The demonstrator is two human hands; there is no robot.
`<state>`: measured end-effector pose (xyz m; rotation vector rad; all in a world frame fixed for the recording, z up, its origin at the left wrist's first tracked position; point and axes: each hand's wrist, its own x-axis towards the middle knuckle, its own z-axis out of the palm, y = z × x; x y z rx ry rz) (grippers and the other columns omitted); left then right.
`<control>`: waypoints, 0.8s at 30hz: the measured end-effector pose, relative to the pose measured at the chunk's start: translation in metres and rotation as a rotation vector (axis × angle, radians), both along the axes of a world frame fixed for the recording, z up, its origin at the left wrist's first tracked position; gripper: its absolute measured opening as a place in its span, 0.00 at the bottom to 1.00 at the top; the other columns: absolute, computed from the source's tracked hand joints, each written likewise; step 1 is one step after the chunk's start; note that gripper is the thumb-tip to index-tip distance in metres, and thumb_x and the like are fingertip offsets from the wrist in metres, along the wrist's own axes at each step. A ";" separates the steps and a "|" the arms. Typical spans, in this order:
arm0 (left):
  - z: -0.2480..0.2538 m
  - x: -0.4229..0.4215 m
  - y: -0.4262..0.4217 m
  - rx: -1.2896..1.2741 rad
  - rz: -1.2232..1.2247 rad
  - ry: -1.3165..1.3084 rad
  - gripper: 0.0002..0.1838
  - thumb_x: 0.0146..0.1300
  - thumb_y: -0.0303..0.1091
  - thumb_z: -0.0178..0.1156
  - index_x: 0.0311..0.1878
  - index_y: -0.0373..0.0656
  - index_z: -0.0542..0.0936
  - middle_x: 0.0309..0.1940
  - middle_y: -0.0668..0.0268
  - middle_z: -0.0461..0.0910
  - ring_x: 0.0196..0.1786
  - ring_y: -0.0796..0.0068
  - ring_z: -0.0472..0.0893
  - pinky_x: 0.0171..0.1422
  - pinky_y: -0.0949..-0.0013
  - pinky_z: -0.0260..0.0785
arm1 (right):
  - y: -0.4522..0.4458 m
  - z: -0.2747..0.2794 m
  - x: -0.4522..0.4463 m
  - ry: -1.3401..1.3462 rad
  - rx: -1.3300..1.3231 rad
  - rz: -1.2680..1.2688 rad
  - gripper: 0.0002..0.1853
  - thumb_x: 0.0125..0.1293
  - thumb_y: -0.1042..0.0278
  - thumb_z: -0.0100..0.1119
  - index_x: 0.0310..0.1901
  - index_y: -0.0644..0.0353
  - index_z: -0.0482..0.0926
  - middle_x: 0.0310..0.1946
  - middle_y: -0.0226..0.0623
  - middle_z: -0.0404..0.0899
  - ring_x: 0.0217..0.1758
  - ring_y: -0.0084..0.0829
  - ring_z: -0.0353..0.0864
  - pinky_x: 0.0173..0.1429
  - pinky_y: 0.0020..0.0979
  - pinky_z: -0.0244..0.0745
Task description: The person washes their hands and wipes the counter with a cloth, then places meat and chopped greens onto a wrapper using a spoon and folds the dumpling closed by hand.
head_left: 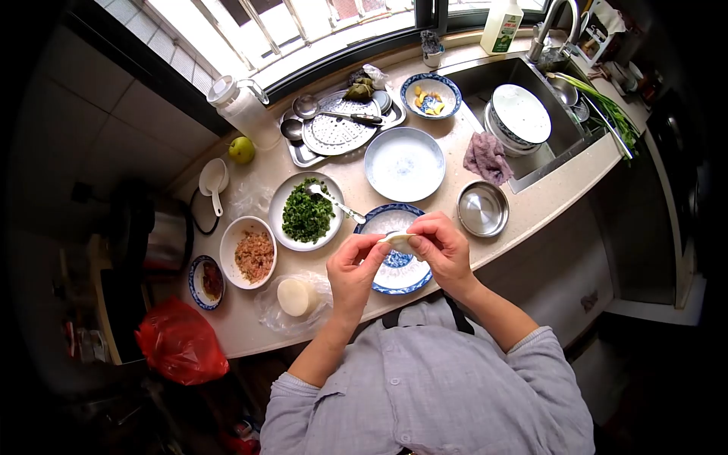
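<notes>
Between both hands, over the blue-rimmed plate [402, 282], a pale folded dumpling [397, 240] is held by its edges. My left hand [354, 267] pinches its left end with thumb and fingers. At the other end, my right hand [444, 249] pinches it the same way. A stack of round dumpling wrappers [296, 296] lies on a plastic bag to the left. Behind it stands a white bowl of minced filling [254, 255]. A plate of chopped greens [307, 215] has a spoon [339, 205] resting across its rim.
Beyond the plate are a pale shallow bowl [404, 164] and a bowl with yellow pieces [431, 96]. A steel bowl [483, 208] sits near the counter's front edge. The sink [474, 83] holds stacked dishes. A red bag [180, 341] hangs at the left edge.
</notes>
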<state>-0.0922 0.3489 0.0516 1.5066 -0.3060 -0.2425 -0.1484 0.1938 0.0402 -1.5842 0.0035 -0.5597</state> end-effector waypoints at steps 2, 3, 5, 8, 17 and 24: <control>-0.003 -0.001 0.000 -0.002 0.016 -0.044 0.07 0.55 0.25 0.67 0.37 0.36 0.81 0.30 0.69 0.78 0.28 0.84 0.75 0.33 0.81 0.67 | 0.000 0.003 -0.002 0.010 0.000 0.013 0.06 0.63 0.74 0.60 0.39 0.65 0.77 0.39 0.36 0.73 0.39 0.22 0.73 0.42 0.20 0.69; 0.000 -0.002 0.000 0.039 0.027 -0.119 0.07 0.55 0.25 0.67 0.36 0.36 0.81 0.29 0.69 0.78 0.28 0.84 0.75 0.32 0.81 0.67 | -0.001 0.006 -0.003 0.008 -0.024 0.020 0.05 0.62 0.74 0.60 0.39 0.65 0.77 0.39 0.36 0.73 0.38 0.22 0.73 0.41 0.20 0.69; 0.008 -0.005 0.001 0.120 0.048 -0.268 0.06 0.54 0.24 0.67 0.35 0.36 0.82 0.29 0.69 0.79 0.29 0.84 0.75 0.32 0.81 0.66 | -0.002 0.012 -0.005 0.004 -0.070 0.033 0.05 0.62 0.75 0.60 0.39 0.65 0.77 0.38 0.36 0.73 0.37 0.22 0.73 0.39 0.21 0.70; 0.002 -0.007 0.003 0.111 0.033 -0.385 0.09 0.54 0.23 0.67 0.40 0.35 0.81 0.36 0.66 0.79 0.30 0.82 0.75 0.34 0.80 0.69 | -0.003 0.016 -0.007 -0.024 -0.090 0.038 0.05 0.60 0.79 0.60 0.38 0.66 0.77 0.36 0.37 0.74 0.34 0.26 0.75 0.38 0.23 0.72; 0.010 -0.013 0.002 -0.237 -0.212 -0.025 0.16 0.59 0.18 0.60 0.52 0.33 0.77 0.53 0.56 0.72 0.51 0.71 0.77 0.50 0.73 0.78 | -0.007 0.039 -0.012 -0.163 -0.147 0.110 0.20 0.58 0.74 0.64 0.52 0.65 0.74 0.40 0.42 0.76 0.40 0.28 0.77 0.38 0.25 0.74; 0.014 -0.018 0.001 -0.265 -0.194 -0.140 0.14 0.61 0.20 0.58 0.51 0.35 0.77 0.53 0.55 0.73 0.51 0.70 0.76 0.49 0.72 0.77 | 0.010 0.032 -0.031 -0.157 -0.399 -0.126 0.19 0.52 0.78 0.67 0.47 0.65 0.76 0.28 0.37 0.78 0.25 0.29 0.78 0.27 0.26 0.74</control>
